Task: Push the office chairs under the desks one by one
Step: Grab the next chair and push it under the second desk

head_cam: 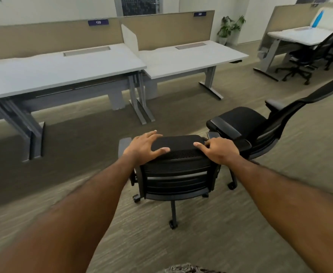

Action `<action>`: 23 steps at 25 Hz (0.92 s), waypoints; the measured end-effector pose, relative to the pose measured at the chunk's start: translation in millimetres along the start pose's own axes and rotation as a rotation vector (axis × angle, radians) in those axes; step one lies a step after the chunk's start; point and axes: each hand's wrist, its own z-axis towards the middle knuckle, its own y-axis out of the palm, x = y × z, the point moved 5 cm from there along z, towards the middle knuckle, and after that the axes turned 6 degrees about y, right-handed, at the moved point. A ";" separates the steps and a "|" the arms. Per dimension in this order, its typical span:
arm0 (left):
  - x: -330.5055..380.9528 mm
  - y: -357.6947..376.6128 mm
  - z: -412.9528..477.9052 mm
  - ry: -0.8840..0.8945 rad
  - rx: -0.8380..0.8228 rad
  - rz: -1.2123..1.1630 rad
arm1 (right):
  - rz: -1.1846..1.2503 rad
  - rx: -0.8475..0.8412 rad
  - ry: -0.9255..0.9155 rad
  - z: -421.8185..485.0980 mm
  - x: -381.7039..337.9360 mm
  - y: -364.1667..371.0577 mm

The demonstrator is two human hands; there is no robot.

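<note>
A black mesh office chair (178,174) stands on the carpet in front of me, its back towards me. My left hand (146,147) lies over the left end of the backrest top, fingers spread and curled over it. My right hand (218,149) grips the right end of that top edge. A second black chair (260,123) stands just right of it, turned sideways, backrest leaning to the right. Two white desks, the left one (49,71) and the right one (189,58), stand ahead along a beige partition, with open floor under them.
Grey metal desk legs (142,101) stand between the two desks. At the far right another white desk (299,36) has black chairs (307,56) tucked beside it. A potted plant (228,28) stands by the back wall. Carpeted floor lies between me and the desks.
</note>
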 end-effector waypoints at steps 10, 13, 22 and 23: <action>55.4 24.7 -3.1 -0.122 -0.175 0.062 | -0.052 -0.020 -0.130 22.6 25.2 -11.4; 59.6 24.0 -10.7 -0.134 -0.074 0.138 | -0.041 0.011 -0.193 29.8 22.1 -16.6; 49.5 15.6 -12.2 -0.264 0.014 0.212 | -0.017 0.063 -0.337 59.9 6.4 -24.5; 48.7 15.2 -11.2 -0.268 0.024 0.208 | -0.014 0.068 -0.356 64.4 5.6 -24.3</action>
